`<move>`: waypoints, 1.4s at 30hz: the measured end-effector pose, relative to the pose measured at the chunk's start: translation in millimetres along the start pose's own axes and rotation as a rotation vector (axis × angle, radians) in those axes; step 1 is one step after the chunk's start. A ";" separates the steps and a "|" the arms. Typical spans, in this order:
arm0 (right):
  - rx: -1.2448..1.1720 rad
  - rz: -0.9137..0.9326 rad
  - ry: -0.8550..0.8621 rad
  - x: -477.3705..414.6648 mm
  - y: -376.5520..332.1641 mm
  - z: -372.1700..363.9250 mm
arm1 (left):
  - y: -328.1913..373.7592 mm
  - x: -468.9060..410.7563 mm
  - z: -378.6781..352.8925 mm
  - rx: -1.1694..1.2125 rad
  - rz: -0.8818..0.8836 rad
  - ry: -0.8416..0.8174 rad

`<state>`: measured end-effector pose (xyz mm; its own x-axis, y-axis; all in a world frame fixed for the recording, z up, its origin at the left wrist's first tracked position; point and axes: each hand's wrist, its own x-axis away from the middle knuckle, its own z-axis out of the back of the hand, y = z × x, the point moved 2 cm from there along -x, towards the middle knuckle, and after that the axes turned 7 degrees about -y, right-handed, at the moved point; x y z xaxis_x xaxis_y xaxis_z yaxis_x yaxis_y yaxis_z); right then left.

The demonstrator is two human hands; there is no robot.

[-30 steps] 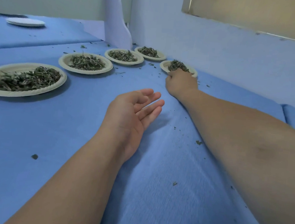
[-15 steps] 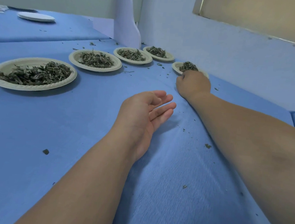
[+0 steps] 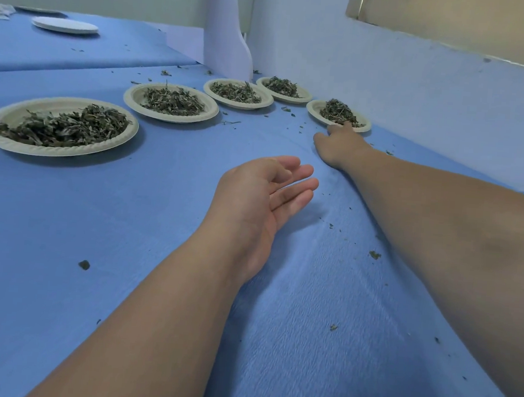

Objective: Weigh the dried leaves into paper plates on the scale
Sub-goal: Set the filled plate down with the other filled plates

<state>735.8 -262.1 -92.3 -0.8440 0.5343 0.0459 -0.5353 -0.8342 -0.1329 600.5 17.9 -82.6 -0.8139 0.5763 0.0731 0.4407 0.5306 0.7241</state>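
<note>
Left hand: I see it resting on the blue cloth, fingers relaxed, slightly apart;
Right hand: fingers outstretched, one tip touching the near rim of the rightmost plate

Bare left hand, bare right hand; both forearms uncovered along their whole visible length, short nails.

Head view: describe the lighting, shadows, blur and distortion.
Head view: dim, soft, bluish light, no glare; faint shadows under the nearest plate and left hand; right hand slightly soft; wide-angle lens stretches the forearms at the frame's bottom.
</note>
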 end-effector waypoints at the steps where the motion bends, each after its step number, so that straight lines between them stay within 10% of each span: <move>1: -0.005 -0.009 -0.016 -1.8 0.5 0.0 | -0.1 -0.1 0.2 0.000 0.000 0.000; 13: 0.138 0.233 -0.032 -0.5 -6.5 2.4 | -1.6 -2.1 -2.0 -0.055 0.006 0.003; 31: 0.082 0.000 -0.145 0.9 2.7 -1.9 | -3.6 -4.4 -1.4 -0.121 -0.001 0.009; 42: 0.066 0.041 -0.230 102.3 40.7 -3.1 | -17.6 -5.6 -6.1 -0.664 -0.078 -0.045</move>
<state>627.8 -240.9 -96.1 -0.8463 0.4610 0.2670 -0.4951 -0.8656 -0.0747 595.0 1.5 -91.6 -0.8108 0.5851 -0.0146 0.0434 0.0850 0.9954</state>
